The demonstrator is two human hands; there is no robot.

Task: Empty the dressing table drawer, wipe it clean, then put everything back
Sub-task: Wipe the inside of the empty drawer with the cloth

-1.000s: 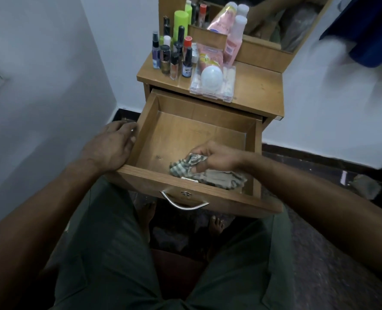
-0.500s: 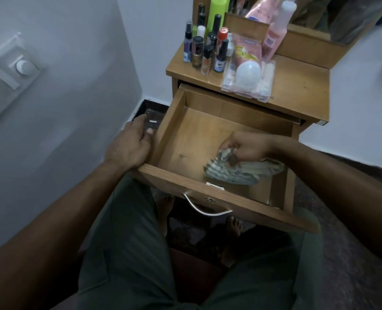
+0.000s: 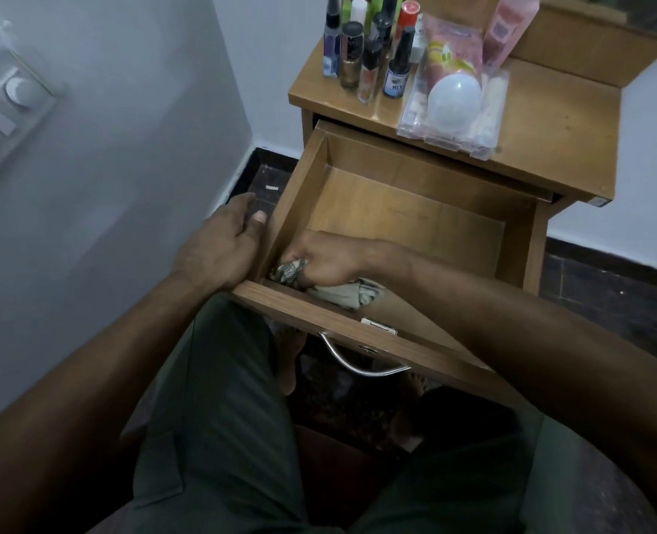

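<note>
The wooden drawer (image 3: 415, 210) of the dressing table stands pulled out, its floor bare apart from the cloth. My right hand (image 3: 326, 262) is inside at the near left corner, closed on a crumpled grey patterned cloth (image 3: 342, 292) pressed against the drawer floor. My left hand (image 3: 224, 244) grips the outside of the drawer's left wall, thumb on its top edge. On the table top (image 3: 550, 121) stand several small bottles (image 3: 369, 52), a clear plastic box (image 3: 454, 121) with a white bulb (image 3: 454, 100) on it, and a pink bottle (image 3: 505, 25).
A grey wall with a switch panel (image 3: 7, 106) runs close on the left. A metal handle (image 3: 361, 364) hangs on the drawer front, above my knees in dark green trousers. Dark floor shows to the right of the table and beside the drawer.
My right hand has slid the cloth from the drawer's near right side to its near left corner. My left hand stays on the left wall. The camera has come closer and tilted.
</note>
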